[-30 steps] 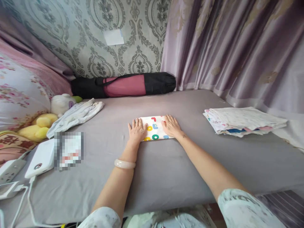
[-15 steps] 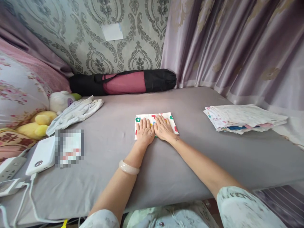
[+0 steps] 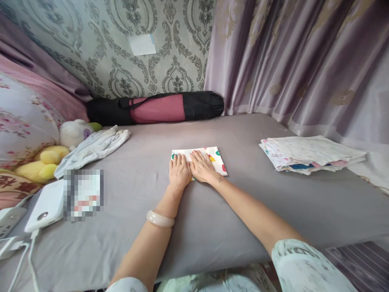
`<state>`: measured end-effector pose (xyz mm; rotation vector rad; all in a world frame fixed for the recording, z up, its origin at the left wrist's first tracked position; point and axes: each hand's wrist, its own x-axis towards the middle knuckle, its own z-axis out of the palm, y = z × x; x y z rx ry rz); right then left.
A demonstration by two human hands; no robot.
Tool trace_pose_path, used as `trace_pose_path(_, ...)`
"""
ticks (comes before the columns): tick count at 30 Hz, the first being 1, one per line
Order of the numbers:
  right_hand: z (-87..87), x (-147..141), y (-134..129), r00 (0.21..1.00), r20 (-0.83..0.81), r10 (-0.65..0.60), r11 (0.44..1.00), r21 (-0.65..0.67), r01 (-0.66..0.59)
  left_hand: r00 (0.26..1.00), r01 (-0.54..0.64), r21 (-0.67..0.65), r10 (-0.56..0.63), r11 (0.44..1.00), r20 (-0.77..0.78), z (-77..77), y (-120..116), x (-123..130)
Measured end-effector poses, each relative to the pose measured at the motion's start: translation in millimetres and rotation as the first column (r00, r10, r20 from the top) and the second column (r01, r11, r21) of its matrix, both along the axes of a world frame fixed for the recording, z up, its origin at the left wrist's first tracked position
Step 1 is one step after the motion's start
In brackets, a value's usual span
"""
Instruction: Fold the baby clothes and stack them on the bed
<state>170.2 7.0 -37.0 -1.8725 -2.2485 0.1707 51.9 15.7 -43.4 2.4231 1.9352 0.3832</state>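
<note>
A folded white cloth (image 3: pixel 218 163) with red, green and yellow prints lies flat on the grey bed sheet (image 3: pixel 146 162). My left hand (image 3: pixel 180 171) rests palm down on its left part, fingers stretched out. Beside it, my right hand (image 3: pixel 201 166) lies flat across the middle of the cloth, fingers pointing away from me. The two hands touch or nearly touch at the thumbs and hide much of the print. A pale bangle (image 3: pixel 160 219) circles my left forearm.
To the right is a stack of folded cloths (image 3: pixel 313 152). At the left lie a crumpled pale cloth (image 3: pixel 97 146), plush toys (image 3: pixel 45 162), a white power bank (image 3: pixel 45 207) with cables and a power strip (image 3: pixel 10 219). A black and pink rolled bag (image 3: pixel 158 107) lies along the wall.
Both hands have slid slightly left over the cloth, baring more of its right part. The view has shifted a little.
</note>
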Motion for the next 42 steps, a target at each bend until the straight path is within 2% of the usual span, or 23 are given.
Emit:
trace_pose_path(4, -1.7, 1.2, 1.8, 1.000, 0.011, 0.000, 1.000, -0.016, 0.000, 1.000, -0.012, -0.025, 0.012, 1.000, 0.000, -0.7, 0.6, 0.6)
trace_pose_path(11, 14.2, -4.2, 15.7, 0.998, 0.044, 0.040, 0.997, 0.060, -0.043, 0.994, -0.078, 0.053, 0.073, 0.996, 0.087, 8.4, 3.5, -1.1)
trace_pose_path(14, 8.8, -6.8, 24.5, 0.994, 0.045, 0.097, 0.995, 0.005, -0.097, 0.992, -0.088, 0.042, 0.084, 0.995, 0.096, 8.7, 5.5, -2.7)
trace_pose_path(18, 1.4, -7.6, 28.1, 0.996, 0.019, 0.091, 0.996, -0.025, -0.091, 0.994, -0.078, 0.029, 0.075, 0.997, 0.084, 6.9, 6.6, -3.6)
trace_pose_path(22, 7.5, -1.7, 25.6, 0.994, -0.036, 0.106, 0.993, -0.048, -0.107, 0.993, -0.079, 0.038, 0.075, 0.996, 0.095, 4.7, 6.6, -4.9)
trace_pose_path(27, 10.3, 13.7, 21.9, 0.999, -0.027, -0.024, 0.999, -0.040, 0.023, 0.993, -0.085, 0.062, 0.079, 0.994, 0.091, 1.7, 8.3, -7.1)
trace_pose_path(32, -0.2, 17.3, 21.6, 0.999, -0.011, -0.048, 0.995, -0.083, 0.047, 0.989, -0.095, 0.050, 0.088, 0.994, 0.117, 3.3, 9.2, -7.8)
trace_pose_path(37, 6.4, 22.3, 20.1, 0.998, -0.029, -0.047, 0.993, -0.108, 0.044, 0.985, -0.107, 0.029, 0.102, 0.994, 0.137, 6.3, 6.7, -8.6)
trace_pose_path(42, 7.0, 37.3, 14.5, 0.985, 0.045, -0.165, 0.983, -0.071, 0.168, 0.983, -0.108, 0.004, 0.106, 0.994, 0.152, 7.5, 6.9, -8.7)
